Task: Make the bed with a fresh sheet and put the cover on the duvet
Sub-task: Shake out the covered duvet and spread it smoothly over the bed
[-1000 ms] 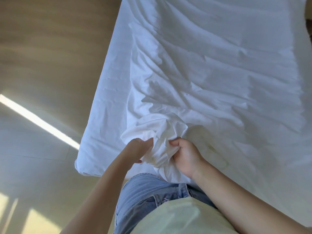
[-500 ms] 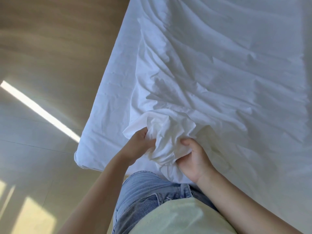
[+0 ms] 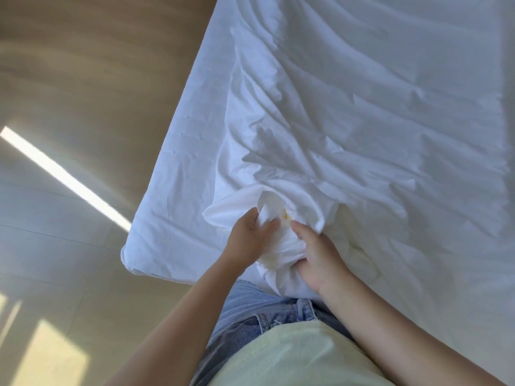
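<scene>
A white duvet cover (image 3: 348, 129) lies wrinkled across the bed, over a smoother white sheet (image 3: 181, 151) that shows along the left side and near corner. At the near edge of the bed the cover is bunched into a wad (image 3: 278, 218) with a small yellow mark on it. My left hand (image 3: 250, 238) pinches the left side of the wad. My right hand (image 3: 317, 257) grips its right side, fingers curled into the cloth. A faint yellowish shape shows through the fabric just right of my right hand.
Light wooden floor (image 3: 83, 93) lies left of the bed, with a bright strip of sunlight (image 3: 64, 176) across it. My body in jeans and a pale yellow top stands against the bed's near edge.
Both hands have worked further into the bunched cover, and a yellow mark inside the wad has come into sight. The view has shifted slightly left and forward.
</scene>
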A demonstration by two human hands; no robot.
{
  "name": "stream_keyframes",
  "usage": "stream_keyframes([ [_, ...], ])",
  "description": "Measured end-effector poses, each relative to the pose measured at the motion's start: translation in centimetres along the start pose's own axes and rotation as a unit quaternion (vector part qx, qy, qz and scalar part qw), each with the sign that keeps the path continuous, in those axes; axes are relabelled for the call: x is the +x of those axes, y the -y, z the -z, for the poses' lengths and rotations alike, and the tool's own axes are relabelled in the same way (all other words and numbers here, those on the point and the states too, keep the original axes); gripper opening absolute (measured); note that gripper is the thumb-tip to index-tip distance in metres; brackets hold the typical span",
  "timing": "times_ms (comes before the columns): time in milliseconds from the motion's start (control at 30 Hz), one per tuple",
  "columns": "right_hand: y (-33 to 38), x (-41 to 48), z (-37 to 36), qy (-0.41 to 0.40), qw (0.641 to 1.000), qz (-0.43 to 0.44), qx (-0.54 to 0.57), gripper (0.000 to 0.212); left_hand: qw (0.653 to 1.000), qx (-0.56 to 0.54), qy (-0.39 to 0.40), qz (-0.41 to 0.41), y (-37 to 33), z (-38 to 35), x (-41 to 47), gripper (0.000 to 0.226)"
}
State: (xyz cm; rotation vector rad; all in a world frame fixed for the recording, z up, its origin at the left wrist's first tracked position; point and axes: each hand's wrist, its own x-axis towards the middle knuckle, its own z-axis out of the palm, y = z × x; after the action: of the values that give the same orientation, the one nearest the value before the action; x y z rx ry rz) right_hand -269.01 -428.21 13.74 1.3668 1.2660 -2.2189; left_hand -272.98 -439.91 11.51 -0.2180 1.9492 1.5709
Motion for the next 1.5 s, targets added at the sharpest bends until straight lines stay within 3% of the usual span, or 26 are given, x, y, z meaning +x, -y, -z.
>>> stream_keyframes([
  [100,0.3,-0.3,0.5,0.062,0.991,-0.066,0.094,0.031,0.994,-0.043,0.103,0.002,0.3,2.0,0.1,0.012],
  [233,0.3,-0.8,0.6,0.070,0.990,-0.096,0.073,0.033,0.982,0.055,0.180,-0.033,0.5,4.2,0.6,0.006],
  [300,0.3,-1.2,0.4,0.058,0.990,-0.117,0.049,0.030,0.969,0.131,0.200,-0.055,1.0,5.0,0.5,0.020],
  [400,0.3,-1.4,0.4,0.046,0.993,-0.110,0.020,0.025,0.963,0.205,0.164,-0.063,1.6,5.1,0.5,0.037],
  [533,-0.5,-2.0,0.3,0.019,0.993,-0.118,-0.017,0.019,0.940,0.283,0.103,-0.158,0.6,4.6,1.0,0.028],
  [633,-0.3,-2.4,0.1,0.002,0.996,-0.092,-0.014,0.019,0.946,0.211,0.054,-0.239,-0.6,4.7,1.5,0.016],
  [767,-1.6,-3.3,-0.8,-0.066,0.997,0.000,-0.046,0.022,0.978,0.083,-0.060,-0.184,-3.4,4.8,2.2,0.013],
  [867,-2.2,-3.9,-1.3,-0.093,0.992,0.043,-0.070,0.023,0.973,0.012,-0.151,-0.171,-5.1,6.6,2.6,0.019],
  [933,-2.1,-3.9,-1.4,-0.082,0.993,0.051,-0.062,0.017,0.968,-0.013,-0.135,-0.210,-4.3,9.5,1.4,0.022],
  [1000,-2.8,-4.0,-1.6,-0.062,0.996,0.010,-0.057,0.006,0.974,-0.015,-0.066,-0.215,-1.9,12.3,-0.7,0.021],
  [1033,-3.5,-4.0,-1.8,-0.046,0.997,-0.024,-0.064,0.003,0.983,-0.012,-0.026,-0.182,-0.5,13.2,-1.8,0.022],
  [1100,-4.9,-3.7,-1.8,-0.028,0.993,-0.087,-0.077,0.007,0.998,-0.035,0.043,-0.032,1.9,13.9,-3.0,0.032],
  [1167,-5.7,-3.2,-1.6,-0.046,0.991,-0.108,-0.070,0.012,0.966,-0.164,0.143,0.139,3.2,14.2,-3.2,0.030],
  [1233,-6.2,-2.8,-1.3,-0.056,0.991,-0.108,-0.060,0.015,0.919,-0.262,0.174,0.238,3.7,15.0,-2.4,0.046],
  [1267,-6.6,-2.7,-1.2,-0.055,0.991,-0.102,-0.062,0.010,0.912,-0.249,0.174,0.274,4.0,15.4,-1.7,0.051],
  [1400,-7.3,-3.1,-1.2,-0.053,0.989,-0.093,-0.100,0.016,0.913,-0.036,0.223,0.338,4.1,15.2,1.1,0.058],
  [1500,-7.8,-3.7,-0.9,-0.051,0.985,-0.107,-0.129,0.012,0.893,0.177,0.276,0.308,3.2,14.7,1.3,0.023],
])
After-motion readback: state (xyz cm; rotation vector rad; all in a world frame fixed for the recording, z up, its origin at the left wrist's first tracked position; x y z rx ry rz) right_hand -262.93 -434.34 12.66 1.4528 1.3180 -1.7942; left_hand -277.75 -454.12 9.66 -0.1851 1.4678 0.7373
